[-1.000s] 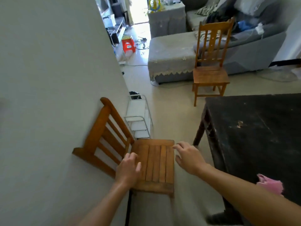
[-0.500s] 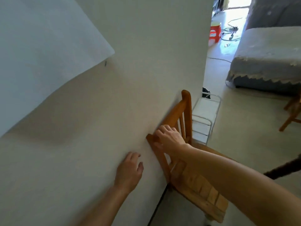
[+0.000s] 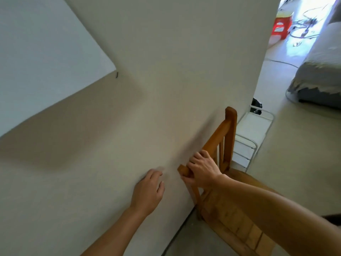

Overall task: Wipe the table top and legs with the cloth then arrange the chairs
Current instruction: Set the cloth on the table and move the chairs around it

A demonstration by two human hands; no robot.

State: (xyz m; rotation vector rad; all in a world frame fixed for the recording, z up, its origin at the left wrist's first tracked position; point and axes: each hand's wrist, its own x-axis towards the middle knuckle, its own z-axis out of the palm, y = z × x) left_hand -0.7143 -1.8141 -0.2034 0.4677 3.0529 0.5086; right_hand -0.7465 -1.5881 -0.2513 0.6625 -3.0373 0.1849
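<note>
Right hand (image 3: 203,169), fingers curled, grips the top rail of the wooden chair (image 3: 217,143) (backrest against the wall (image 3: 147,89)); left hand (image 3: 148,191) rests loosely spread near the wall, holding nothing.

The single head-worn, wide-angle camera looked forward and down, tilted, along a pale wall (image 3: 129,126). It sat close above the left hand (image 3: 147,191) and right hand (image 3: 203,170) at a wooden chair (image 3: 227,137).

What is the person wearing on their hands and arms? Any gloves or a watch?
Nothing. The left hand and right hand have no gloves and no rings that I can see. The left forearm and right forearm show no sleeves, watch or bracelet.
</note>
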